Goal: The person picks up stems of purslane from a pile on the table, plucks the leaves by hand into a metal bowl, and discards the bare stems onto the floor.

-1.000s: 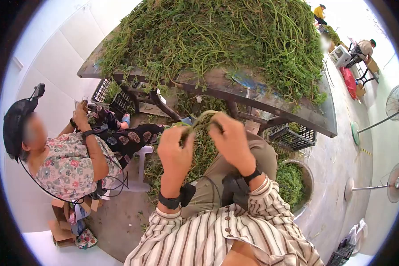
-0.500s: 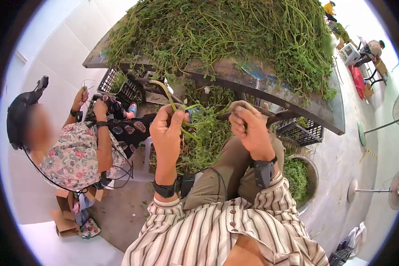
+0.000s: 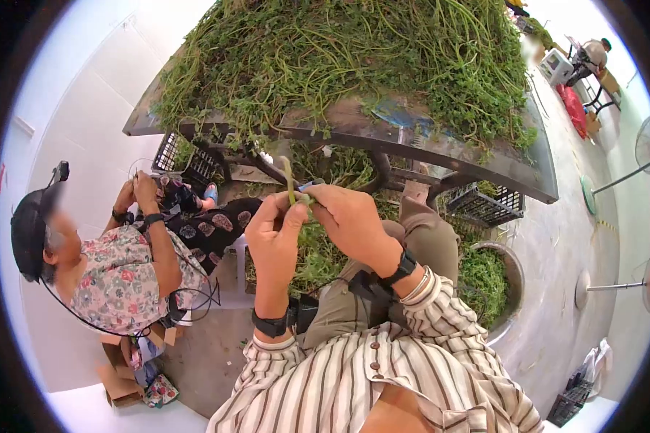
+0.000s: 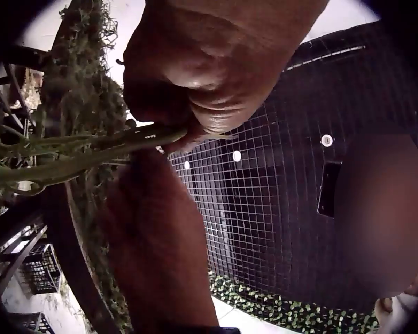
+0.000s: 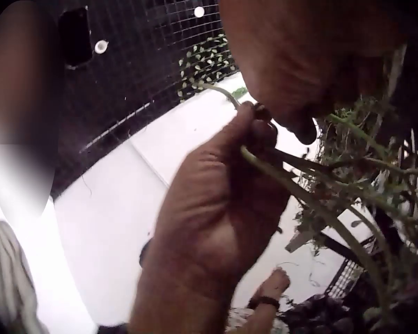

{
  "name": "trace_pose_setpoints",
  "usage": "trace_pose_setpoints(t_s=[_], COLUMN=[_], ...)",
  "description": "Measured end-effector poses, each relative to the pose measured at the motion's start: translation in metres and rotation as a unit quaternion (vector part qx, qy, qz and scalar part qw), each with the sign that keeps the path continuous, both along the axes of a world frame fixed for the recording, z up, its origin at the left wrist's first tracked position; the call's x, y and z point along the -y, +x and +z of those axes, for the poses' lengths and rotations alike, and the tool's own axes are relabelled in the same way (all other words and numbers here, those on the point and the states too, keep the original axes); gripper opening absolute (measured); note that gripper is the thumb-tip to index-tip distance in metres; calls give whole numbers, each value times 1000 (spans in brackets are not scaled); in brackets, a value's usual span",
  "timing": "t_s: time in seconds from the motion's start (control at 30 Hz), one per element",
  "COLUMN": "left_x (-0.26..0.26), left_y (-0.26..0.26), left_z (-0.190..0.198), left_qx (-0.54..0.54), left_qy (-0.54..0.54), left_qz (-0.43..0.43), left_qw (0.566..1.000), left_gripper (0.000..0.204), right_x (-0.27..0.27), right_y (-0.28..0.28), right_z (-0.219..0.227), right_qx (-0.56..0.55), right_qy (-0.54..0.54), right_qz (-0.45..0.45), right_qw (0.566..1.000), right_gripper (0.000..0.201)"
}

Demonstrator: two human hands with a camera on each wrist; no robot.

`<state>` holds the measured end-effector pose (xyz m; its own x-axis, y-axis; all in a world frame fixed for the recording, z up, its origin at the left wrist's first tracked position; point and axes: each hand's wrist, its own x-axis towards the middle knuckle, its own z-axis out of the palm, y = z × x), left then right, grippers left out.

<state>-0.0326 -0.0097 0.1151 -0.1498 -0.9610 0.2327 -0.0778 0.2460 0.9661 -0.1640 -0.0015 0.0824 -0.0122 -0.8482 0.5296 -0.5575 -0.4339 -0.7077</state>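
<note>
My left hand (image 3: 271, 234) pinches a green plant stem (image 3: 288, 173) between thumb and fingers, and its pale end sticks up past them. My right hand (image 3: 354, 222) is brought in against it, fingertips bent onto the stem close beside the left ones. In the left wrist view the stem (image 4: 63, 163) runs off leftward from the fingers and branches. The right wrist view shows the left hand (image 5: 209, 209) from its palm side, with long side shoots (image 5: 320, 209) trailing to the right; the right hand (image 5: 299, 62) overlaps the top there, its grip partly hidden.
A large heap of leafy stems (image 3: 339, 65) covers the table (image 3: 477, 169) ahead. Black crates (image 3: 486, 207) stand beneath it, and a round tub (image 3: 514, 278) of greens is at my right. Another person (image 3: 115, 270) sits at my left. Fans (image 3: 646, 155) stand far right.
Half a second ago my right hand was apart on the right; now it has come back to the stem beside the left hand. The left hand kept hold of the stem, which now points more upright.
</note>
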Motion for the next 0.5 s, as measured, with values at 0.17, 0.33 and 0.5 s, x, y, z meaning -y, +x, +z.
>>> trace_pose_setpoints(t_s=[0.17,0.33,0.5], left_x=[-6,-9,5], left_y=[4,10,43], left_z=[8,-3,14], left_qx=[-20,-1,-187], left_qy=[-42,-57,-86], left_qz=[75,84,179], left_qw=[996,995,962], left_gripper=[17,18,10], right_x=[12,23,16], right_y=[-19,-32,-63], right_z=[-30,-43,-56], right_qx=[-68,-51,66], right_qy=[33,19,150], right_qz=[-70,-87,-143], right_qw=[995,995,976], right_gripper=[14,16,19])
